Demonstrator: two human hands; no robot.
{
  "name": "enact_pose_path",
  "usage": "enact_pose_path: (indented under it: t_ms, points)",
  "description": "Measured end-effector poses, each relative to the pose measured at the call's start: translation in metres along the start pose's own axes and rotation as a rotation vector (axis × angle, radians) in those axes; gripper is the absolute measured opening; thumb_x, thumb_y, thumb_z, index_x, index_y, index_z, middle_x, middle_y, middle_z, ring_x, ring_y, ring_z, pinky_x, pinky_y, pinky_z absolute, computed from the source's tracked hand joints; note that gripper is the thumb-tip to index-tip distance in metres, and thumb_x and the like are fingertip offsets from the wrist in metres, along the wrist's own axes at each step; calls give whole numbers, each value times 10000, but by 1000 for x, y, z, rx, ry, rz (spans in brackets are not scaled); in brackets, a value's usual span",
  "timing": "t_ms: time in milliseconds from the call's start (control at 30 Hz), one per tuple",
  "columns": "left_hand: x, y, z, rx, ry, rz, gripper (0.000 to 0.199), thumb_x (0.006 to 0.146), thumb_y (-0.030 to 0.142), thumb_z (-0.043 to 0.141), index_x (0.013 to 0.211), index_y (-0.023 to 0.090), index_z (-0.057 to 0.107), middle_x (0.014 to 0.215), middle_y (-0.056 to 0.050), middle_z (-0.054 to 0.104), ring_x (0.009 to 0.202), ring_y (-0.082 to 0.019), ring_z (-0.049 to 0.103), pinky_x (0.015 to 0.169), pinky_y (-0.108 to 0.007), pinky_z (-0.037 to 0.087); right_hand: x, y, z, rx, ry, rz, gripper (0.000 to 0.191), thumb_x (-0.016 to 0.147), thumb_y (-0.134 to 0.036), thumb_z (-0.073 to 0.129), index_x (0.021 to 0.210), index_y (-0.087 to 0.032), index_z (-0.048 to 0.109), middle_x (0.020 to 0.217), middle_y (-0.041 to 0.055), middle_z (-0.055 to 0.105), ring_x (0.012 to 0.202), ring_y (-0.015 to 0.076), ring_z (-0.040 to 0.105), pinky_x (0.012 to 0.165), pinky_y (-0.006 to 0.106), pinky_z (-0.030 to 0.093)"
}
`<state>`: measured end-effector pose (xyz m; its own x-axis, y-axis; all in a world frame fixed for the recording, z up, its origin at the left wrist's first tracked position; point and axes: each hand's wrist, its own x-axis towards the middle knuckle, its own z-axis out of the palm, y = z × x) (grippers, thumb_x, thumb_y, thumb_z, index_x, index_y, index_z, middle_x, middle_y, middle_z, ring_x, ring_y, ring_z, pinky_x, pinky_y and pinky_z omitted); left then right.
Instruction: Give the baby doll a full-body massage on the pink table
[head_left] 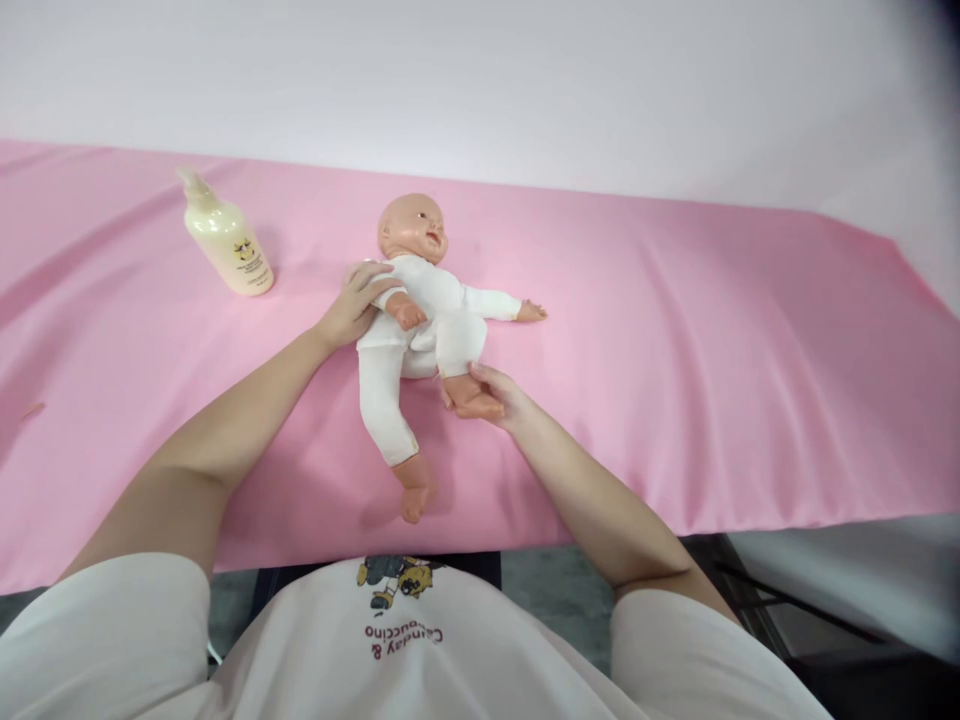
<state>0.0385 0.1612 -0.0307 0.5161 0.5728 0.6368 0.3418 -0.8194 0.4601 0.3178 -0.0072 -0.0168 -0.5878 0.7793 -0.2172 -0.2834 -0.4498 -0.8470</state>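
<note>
A baby doll [427, 290] with a hard plastic head and a white cloth body lies face up on the pink cloth, its head away from me. My left hand [358, 302] holds its side at the shoulder and upper arm, fingers curled over the white sleeve. Around the lower part of one bent leg, near the bare foot, my right hand [495, 388] is closed, with most of its fingers hidden behind the leg. The doll's other leg stretches toward me, and one of its arms points out to the right.
A pump bottle [238, 250] of pale yellow liquid stands left of the doll. Pink cloth [600, 380] with soft folds covers the table, whose front edge is close to my body. Behind the table rises a white wall [480, 90].
</note>
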Motion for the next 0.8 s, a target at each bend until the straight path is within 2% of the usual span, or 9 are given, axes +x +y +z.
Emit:
enact_pose_path:
  t_ms: [133,200,333,433,533,633,700,733,800]
  points:
    - [-2,-11,-1,-139,127,-77,590,1014,710,442,1348,252,606,1374,-159,637,1328,-307,580,1215,-525,413,-10,-1,3,-134,-417,140,636,771,-539,889,1209,-112,717,1032,139,804,944,257,775,813,336,606]
    - [-4,-23,0,-221,224,-167,632,988,752,470,1353,245,563,1337,-147,646,1300,-292,600,1196,-499,439,-13,1,0,-201,-561,190,633,791,-512,893,1240,-106,711,1113,154,793,1057,276,766,917,369,603]
    - [-8,-52,4,-327,375,-352,607,966,774,508,1279,254,534,1181,-106,669,1169,-256,657,1100,-452,515,-11,2,-7,-368,-722,278,673,772,-531,914,1263,-113,717,1209,151,766,1194,280,721,1024,387,585]
    - [-9,-64,7,-383,385,-415,639,901,770,628,1253,246,524,1123,-97,673,1062,-249,677,998,-437,569,-6,0,-10,-488,-728,275,709,700,-452,977,1277,-138,711,1251,125,757,1253,272,692,1085,391,560]
    - [-7,-61,7,-385,384,-418,715,834,777,701,1266,233,533,1124,-100,680,1035,-249,678,971,-444,584,-3,-2,-12,-429,-807,224,709,682,-401,998,1263,-136,689,1217,130,770,1193,264,724,1029,353,580]
    - [-3,-47,5,-318,397,-348,708,849,811,649,1248,231,568,1132,-109,690,1062,-256,680,1010,-463,570,-5,-3,-15,-169,-982,172,679,748,-456,942,1256,-134,625,1076,147,796,992,273,786,828,343,621]
    - [0,-33,3,-223,336,-239,647,907,793,580,1214,225,614,1158,-130,703,1124,-276,676,1057,-498,544,-9,-2,-17,-25,-961,128,689,761,-525,896,1242,-138,590,992,139,797,868,264,790,735,338,610]
    - [1,-25,2,-158,278,-160,601,939,763,553,1192,225,644,1181,-140,709,1166,-291,667,1089,-524,522,-11,-2,-18,10,-876,104,687,759,-557,875,1223,-141,584,947,122,792,820,249,780,719,330,600]
    - [2,-9,2,-17,140,6,487,991,670,528,1146,244,707,1231,-147,718,1252,-315,636,1146,-572,465,-11,-2,-21,34,-607,59,648,760,-603,825,1162,-150,593,843,72,766,731,210,738,713,319,582]
